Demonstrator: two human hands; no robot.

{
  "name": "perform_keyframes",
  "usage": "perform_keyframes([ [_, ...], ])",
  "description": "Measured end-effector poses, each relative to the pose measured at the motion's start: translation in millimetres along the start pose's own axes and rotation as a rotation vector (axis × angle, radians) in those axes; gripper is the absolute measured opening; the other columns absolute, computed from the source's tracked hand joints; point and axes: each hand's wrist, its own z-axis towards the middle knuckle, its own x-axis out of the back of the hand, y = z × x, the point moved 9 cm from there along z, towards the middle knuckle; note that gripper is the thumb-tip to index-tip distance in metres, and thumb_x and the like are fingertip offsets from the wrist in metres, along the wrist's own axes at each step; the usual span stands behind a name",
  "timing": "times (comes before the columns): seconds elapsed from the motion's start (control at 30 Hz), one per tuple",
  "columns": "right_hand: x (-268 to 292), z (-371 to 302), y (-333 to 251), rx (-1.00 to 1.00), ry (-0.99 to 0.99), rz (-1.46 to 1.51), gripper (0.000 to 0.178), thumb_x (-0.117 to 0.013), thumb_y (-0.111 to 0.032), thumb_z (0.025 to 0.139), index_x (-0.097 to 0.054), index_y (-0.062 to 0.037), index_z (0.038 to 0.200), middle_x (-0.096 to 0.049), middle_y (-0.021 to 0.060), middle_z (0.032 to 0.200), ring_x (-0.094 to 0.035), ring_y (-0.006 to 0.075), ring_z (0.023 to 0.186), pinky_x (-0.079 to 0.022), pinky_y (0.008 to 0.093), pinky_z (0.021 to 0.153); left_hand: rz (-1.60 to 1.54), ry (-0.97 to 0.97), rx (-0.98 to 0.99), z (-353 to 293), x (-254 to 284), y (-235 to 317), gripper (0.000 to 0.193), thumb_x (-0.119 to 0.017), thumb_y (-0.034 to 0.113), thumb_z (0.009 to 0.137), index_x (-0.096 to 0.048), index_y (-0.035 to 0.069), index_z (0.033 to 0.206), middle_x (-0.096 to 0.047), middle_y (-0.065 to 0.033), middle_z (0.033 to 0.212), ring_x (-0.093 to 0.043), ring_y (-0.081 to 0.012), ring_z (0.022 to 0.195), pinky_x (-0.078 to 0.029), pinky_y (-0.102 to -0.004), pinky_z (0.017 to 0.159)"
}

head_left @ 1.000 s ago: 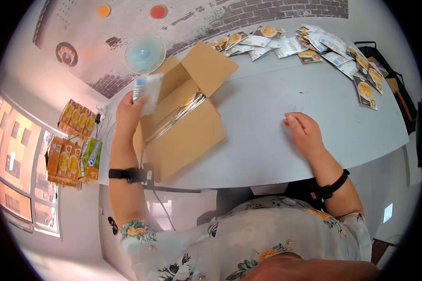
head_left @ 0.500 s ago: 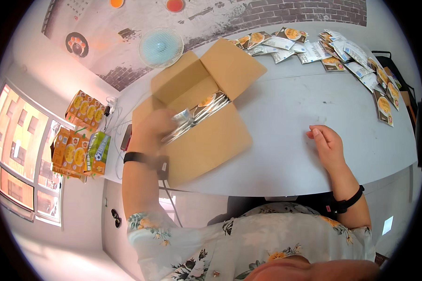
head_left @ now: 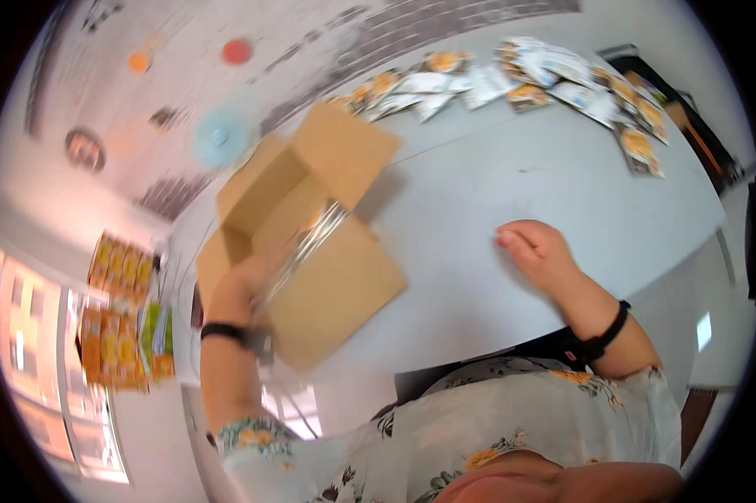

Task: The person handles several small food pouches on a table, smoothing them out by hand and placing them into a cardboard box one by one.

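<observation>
An open cardboard box stands on the left of the white table with its flaps folded out. Inside it a row of silvery flat packets stands on edge, one showing an orange and brown face. My left hand reaches into the box at the near left end of the row. Its fingers are blurred and partly hidden, so I cannot see whether they grip a packet. My right hand rests closed at the table, fingers curled and thumb on top, with nothing visible in it.
Loose flat packets lie scattered along the table's far and right edge. A blue round fan stands behind the box. Orange cartons and a green carton sit at the far left, near a window. A black chair stands beyond the right corner.
The view has turned, so the box and packets sit farther left. My left hand has gone deeper into the box; the silvery packet seen at its fingers no longer shows. My right hand stays closed.
</observation>
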Motion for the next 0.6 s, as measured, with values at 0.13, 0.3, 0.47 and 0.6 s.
perform_keyframes([
  [0.13, -1.5, 0.5, -4.3, 0.059, -0.031, -0.088, 0.025, -0.062, -0.027, 0.102, -0.074, -0.0046, 0.101, -0.074, 0.0165, 0.093, -0.069, 0.0375, 0.087, -0.055, 0.0435, 0.078, 0.141, 0.004, 0.072, 24.2, -1.3, -16.5, 0.089, -0.049, 0.07, 0.098, -0.065, -0.011, 0.132, -0.07, -0.029, 0.127, -0.066, -0.0349, 0.121, -0.048, -0.0395, 0.105],
  [0.3, -10.1, 0.9, 2.1, 0.033, -0.058, -0.07, 0.031, -0.059, -0.032, 0.102, -0.074, -0.0056, 0.099, -0.073, 0.0149, 0.091, -0.069, 0.0374, 0.087, -0.055, 0.0452, 0.079, 0.302, -0.042, -0.001, 17.9, 2.6, 2.4, 0.082, -0.044, 0.067, 0.102, -0.067, -0.005, 0.132, -0.068, -0.0316, 0.13, -0.062, -0.0393, 0.13, -0.045, -0.0415, 0.11],
  [0.47, -7.6, -1.0, 0.5, 0.012, -0.092, -0.112, 0.031, -0.057, -0.033, 0.102, -0.074, -0.006, 0.099, -0.073, 0.0132, 0.093, -0.069, 0.0355, 0.09, -0.054, 0.0454, 0.082, 0.232, 0.056, -0.112, 3.2, 8.4, 49.0, 0.067, -0.049, 0.053, 0.107, -0.063, -0.005, 0.138, -0.066, -0.0277, 0.137, -0.058, -0.0389, 0.136, -0.043, -0.0399, 0.114],
  [0.6, -9.3, -2.2, 6.1, -0.04, -0.143, -0.09, 0.033, -0.058, -0.034, 0.101, -0.073, -0.0054, 0.104, -0.074, 0.0147, 0.1, -0.069, 0.0358, 0.095, -0.054, 0.0464, 0.085, 0.164, 0.308, -0.39, -26.2, 16.5, 100.8, 0.055, -0.06, 0.037, 0.105, -0.059, -0.001, 0.144, -0.061, -0.0286, 0.143, -0.054, -0.0401, 0.14, -0.042, -0.0428, 0.116],
])
